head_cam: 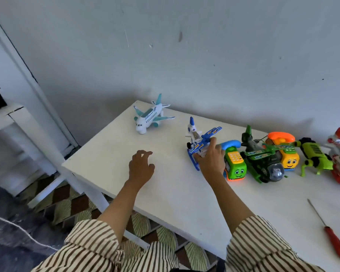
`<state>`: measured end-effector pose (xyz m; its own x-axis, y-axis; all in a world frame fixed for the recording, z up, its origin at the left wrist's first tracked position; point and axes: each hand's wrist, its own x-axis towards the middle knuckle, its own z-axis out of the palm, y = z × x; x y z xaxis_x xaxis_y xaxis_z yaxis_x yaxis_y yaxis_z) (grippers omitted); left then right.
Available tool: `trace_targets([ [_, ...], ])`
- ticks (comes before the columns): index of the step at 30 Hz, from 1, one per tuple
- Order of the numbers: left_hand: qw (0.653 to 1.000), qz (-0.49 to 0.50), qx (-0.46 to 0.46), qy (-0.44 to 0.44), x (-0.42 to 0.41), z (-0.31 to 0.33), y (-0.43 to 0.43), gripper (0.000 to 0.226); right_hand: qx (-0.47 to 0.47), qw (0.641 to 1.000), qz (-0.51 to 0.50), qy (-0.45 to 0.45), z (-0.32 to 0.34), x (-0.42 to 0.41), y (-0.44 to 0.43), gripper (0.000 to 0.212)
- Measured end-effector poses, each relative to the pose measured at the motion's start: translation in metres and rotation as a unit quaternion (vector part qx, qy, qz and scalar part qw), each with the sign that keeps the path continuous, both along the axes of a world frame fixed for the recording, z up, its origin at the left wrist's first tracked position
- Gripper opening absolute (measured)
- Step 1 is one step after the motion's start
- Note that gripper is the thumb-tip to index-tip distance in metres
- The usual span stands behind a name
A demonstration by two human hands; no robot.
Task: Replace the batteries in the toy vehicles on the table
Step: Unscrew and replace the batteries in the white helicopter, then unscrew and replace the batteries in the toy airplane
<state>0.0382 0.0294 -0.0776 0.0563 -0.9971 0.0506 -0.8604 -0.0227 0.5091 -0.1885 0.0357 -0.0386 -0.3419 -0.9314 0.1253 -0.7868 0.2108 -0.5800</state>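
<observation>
Item 1, blue helicopter [199, 143]: under my right hand [211, 160], my fingers [214, 143] laid over its cabin and closed about the body, my thumb low by the near skid. Long axis runs from the tail fin, away from my fingers toward the wall, to the nose near my palm. Rotor blades cross that axis, slanting up to the right of my knuckles.

Item 2, my left hand [140, 166]: empty, fingers loosely curled and apart, over bare table [165, 203], well left of my right hand.

Item 3, white airliner [149, 117]: beyond my left fingertips, near the table's far-left corner, nose toward me and slightly left, tail toward the wall.

Item 4, green phone car [236, 167]: just right of my right hand, touching or nearly touching it; I cannot tell which. Face toward me.

Item 5, green helicopter [260, 160]: right of the phone car, close against it, nose dome toward me.

Item 6, yellow phone car [287, 156]: behind the green helicopter, farther right.

Item 7, red-handled screwdriver [331, 232]: well right of my right forearm, tip pointing away from me.

Open room: broad bare surface between my two hands and nearer me; the table's left edge lies just beyond my left wrist.
</observation>
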Motion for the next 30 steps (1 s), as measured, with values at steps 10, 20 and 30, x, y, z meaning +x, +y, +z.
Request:
trace_targets([
  [10, 0.999, 0.024, 0.020, -0.027, 0.035, -0.012, -0.042, 0.043, -0.043, 0.973, -0.107, 0.202, 0.020, 0.028, 0.013, 0.092],
  [20, 0.993, 0.074, -0.027, 0.084, 0.069, 0.022, -0.121, 0.039, -0.077, 0.944, 0.294, 0.132, -0.044, 0.099, -0.052, 0.041],
  [30, 0.985, 0.006, 0.040, 0.168, 0.050, 0.031, -0.180, 0.076, -0.047, 0.969, 0.226, 0.082, -0.074, 0.094, -0.062, 0.041],
])
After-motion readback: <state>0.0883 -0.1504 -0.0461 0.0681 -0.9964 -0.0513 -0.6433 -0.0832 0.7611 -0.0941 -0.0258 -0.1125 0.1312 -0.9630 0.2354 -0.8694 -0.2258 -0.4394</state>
